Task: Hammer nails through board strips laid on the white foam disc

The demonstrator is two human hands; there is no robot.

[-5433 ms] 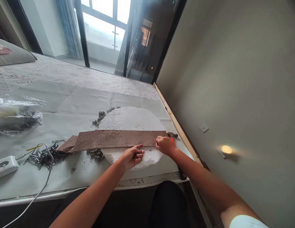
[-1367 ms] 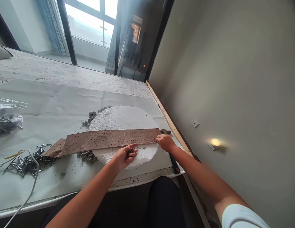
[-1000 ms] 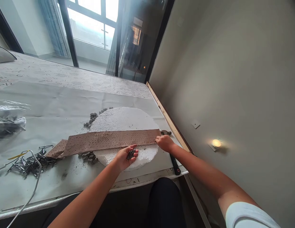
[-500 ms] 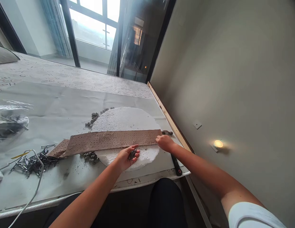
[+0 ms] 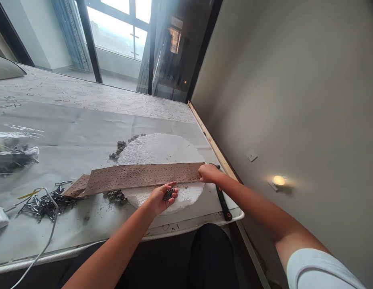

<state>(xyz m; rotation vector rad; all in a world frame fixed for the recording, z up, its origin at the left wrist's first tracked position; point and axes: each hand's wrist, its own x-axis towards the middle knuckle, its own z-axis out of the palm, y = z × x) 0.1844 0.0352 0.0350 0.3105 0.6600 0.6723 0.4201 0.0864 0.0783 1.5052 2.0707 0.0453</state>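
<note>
My left hand (image 5: pixel 158 200) is cupped palm up just in front of a long brown perforated strip (image 5: pixel 144 175), with a small bunch of nails (image 5: pixel 169 194) resting in it. At the strip's right end is my right hand (image 5: pixel 209 173), its fingers pressed together on the surface; anything between them is too small or hidden to make out. Under the strip lies a round white foam slab (image 5: pixel 162 149). A hammer (image 5: pixel 225 208) with a black handle sits beyond my right hand, its head mostly covered by that hand.
Loose nails (image 5: pixel 43 204) are heaped at the left, near a white cable (image 5: pixel 52 230) and a shorter brown piece (image 5: pixel 79 186). Grey crumbs (image 5: pixel 116 196) lie along the foam. A clear plastic bag (image 5: pixel 15 154) sits far left. A wooden edge (image 5: pixel 215 144) and wall bound the right.
My right hand has shifted slightly away from me at the strip's end and now covers more of the hammer head. My left hand stays cupped around the nails.
</note>
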